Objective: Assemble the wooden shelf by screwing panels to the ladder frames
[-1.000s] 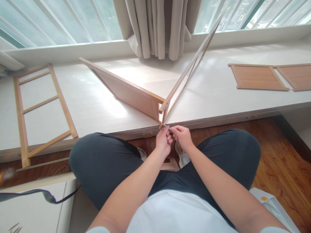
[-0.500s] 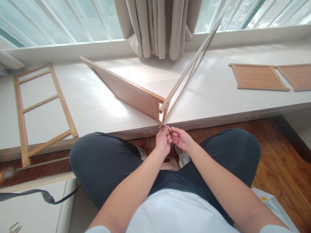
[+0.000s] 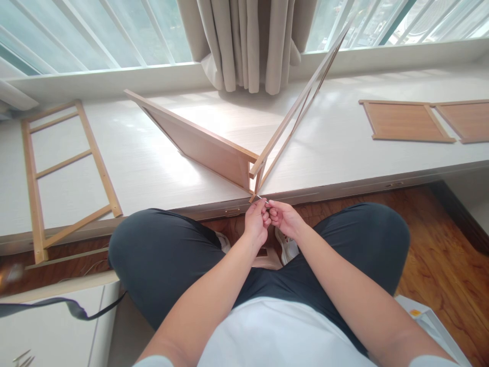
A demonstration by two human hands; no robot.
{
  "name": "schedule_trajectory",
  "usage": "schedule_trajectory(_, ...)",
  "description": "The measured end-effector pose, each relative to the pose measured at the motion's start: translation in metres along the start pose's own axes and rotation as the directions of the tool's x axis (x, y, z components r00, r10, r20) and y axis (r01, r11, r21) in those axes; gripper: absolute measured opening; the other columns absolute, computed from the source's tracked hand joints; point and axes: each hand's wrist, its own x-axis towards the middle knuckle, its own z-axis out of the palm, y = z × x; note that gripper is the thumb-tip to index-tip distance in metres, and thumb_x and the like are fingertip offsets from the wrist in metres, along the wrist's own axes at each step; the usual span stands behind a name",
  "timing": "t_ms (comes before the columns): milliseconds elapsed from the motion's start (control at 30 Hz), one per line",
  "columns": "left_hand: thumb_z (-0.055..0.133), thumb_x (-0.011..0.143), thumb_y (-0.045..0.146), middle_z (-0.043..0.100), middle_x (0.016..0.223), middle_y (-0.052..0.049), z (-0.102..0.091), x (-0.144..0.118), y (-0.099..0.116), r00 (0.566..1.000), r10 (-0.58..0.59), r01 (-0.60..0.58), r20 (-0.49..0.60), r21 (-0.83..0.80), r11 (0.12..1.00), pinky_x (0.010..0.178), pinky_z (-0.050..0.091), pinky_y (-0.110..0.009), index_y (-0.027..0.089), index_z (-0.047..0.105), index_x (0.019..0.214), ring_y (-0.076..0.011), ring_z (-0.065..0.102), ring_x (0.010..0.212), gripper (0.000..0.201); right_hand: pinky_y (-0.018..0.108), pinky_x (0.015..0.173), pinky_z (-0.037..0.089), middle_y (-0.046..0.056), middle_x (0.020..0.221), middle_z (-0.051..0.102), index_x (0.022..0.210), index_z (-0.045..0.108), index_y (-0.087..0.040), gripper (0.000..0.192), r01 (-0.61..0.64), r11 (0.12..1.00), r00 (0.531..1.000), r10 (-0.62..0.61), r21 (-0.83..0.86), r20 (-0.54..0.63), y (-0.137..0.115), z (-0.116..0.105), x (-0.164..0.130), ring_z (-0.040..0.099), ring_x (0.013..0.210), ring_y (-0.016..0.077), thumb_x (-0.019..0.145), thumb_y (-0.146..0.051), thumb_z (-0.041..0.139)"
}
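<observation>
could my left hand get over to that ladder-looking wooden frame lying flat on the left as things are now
Probably yes. The left hand is pinching a thin metal piece at the panels' corner, so it must let go first. Only bare white ledge lies between it and the ladder-like frame.

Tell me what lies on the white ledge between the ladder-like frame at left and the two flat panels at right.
In the head view, two upright pieces stand joined in a V: a wooden panel and a slim wooden frame, between the ladder-like frame and the flat panels.
</observation>
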Motion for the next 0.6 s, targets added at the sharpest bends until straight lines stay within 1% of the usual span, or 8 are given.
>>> schedule_trajectory(133,0.089,0.067,0.029,0.043,0.059,0.01,0.0,-0.001,0.0,1.0,0.004,-0.004,0.002,0.009,1.0,0.04,0.018,-0.015,0.014,0.062,0.091,-0.0005,0.032,0.042,0.039,0.022,0.044,0.026,-0.004,0.053,0.051,0.077,0.07,-0.015,0.039,0.154,0.974,0.984,-0.167,-0.166,-0.067,0.0,0.002,-0.003,0.038,0.045,0.007,0.066,-0.05,0.084)
schedule_trajectory(200,0.089,0.067,0.03,0.042,0.059,0.01,0.0,-0.001,0.0,1.0,0.008,-0.008,0.001,0.014,1.0,0.04,0.018,-0.014,0.014,0.063,0.093,-0.0004,0.032,0.043,0.04,0.023,0.046,0.027,-0.002,0.054,0.054,0.074,0.071,-0.016,0.035,0.24,0.933,0.954,-0.278,-0.267,-0.114,0.0,0.002,-0.006,0.04,0.047,0.0081,0.069,-0.048,0.084)
schedule_trajectory(267,0.09,0.067,0.032,0.042,0.059,0.011,0.0,-0.001,0.0,1.0,0.009,-0.009,0.003,0.018,1.0,0.041,0.018,-0.014,0.014,0.064,0.094,-0.0003,0.032,0.043,0.041,0.025,0.052,0.034,0.0,0.06,0.06,0.076,0.074,-0.018,0.028,0.311,0.882,0.914,-0.38,-0.353,-0.145,0.0,0.002,-0.008,0.046,0.054,0.0109,0.072,-0.044,0.084)
schedule_trajectory(333,0.09,0.067,0.033,0.041,0.059,0.011,-0.001,-0.002,0.0,1.0,0.006,-0.007,0.008,0.019,1.0,0.041,0.018,-0.014,0.014,0.065,0.096,-0.0002,0.031,0.043,0.043,0.027,0.062,0.042,0.003,0.07,0.068,0.08,0.077,-0.02,0.021,0.403,0.761,0.846,-0.522,-0.508,-0.111,0.001,0.002,-0.011,0.054,0.064,0.0148,0.078,-0.041,0.08)
schedule_trajectory(400,0.091,0.067,0.034,0.041,0.059,0.011,-0.001,-0.001,-0.001,1.0,0.004,-0.004,0.016,0.015,1.0,0.041,0.017,-0.015,0.014,0.065,0.096,-0.0002,0.031,0.043,0.044,0.031,0.072,0.047,0.005,0.083,0.074,0.084,0.078,-0.022,0.019,0.476,0.546,0.752,-0.659,-0.69,-0.003,0.003,0.0,-0.013,0.061,0.073,0.0183,0.086,-0.04,0.073)
schedule_trajectory(467,0.091,0.067,0.035,0.041,0.059,0.01,-0.001,0.0,-0.001,1.0,0.005,-0.005,0.023,0.01,1.0,0.041,0.017,-0.015,0.014,0.065,0.096,-0.0003,0.031,0.043,0.044,0.033,0.077,0.047,0.006,0.089,0.076,0.088,0.078,-0.023,0.022,0.493,0.333,0.676,-0.728,-0.804,0.113,0.004,-0.001,-0.014,0.064,0.077,0.0198,0.094,-0.04,0.066)
schedule_trajectory(533,0.09,0.067,0.035,0.041,0.059,0.01,-0.002,0.001,-0.002,1.0,0.01,-0.01,0.027,0.005,1.0,0.042,0.017,-0.015,0.014,0.065,0.096,-0.0004,0.031,0.043,0.044,0.032,0.077,0.046,0.006,0.088,0.076,0.09,0.078,-0.023,0.025,0.485,0.232,0.647,-0.743,-0.843,0.168,0.006,-0.002,-0.014,0.064,0.077,0.0194,0.098,-0.04,0.061)
schedule_trajectory(600,0.09,0.068,0.035,0.041,0.059,0.01,-0.002,0.001,-0.002,1.0,0.015,-0.015,0.027,0.002,1.0,0.042,0.018,-0.015,0.014,0.065,0.097,-0.0005,0.031,0.043,0.044,0.031,0.075,0.045,0.005,0.086,0.075,0.091,0.078,-0.023,0.027,0.483,0.173,0.628,-0.751,-0.858,0.202,0.007,-0.003,-0.013,0.064,0.075,0.018,0.1,-0.039,0.059)
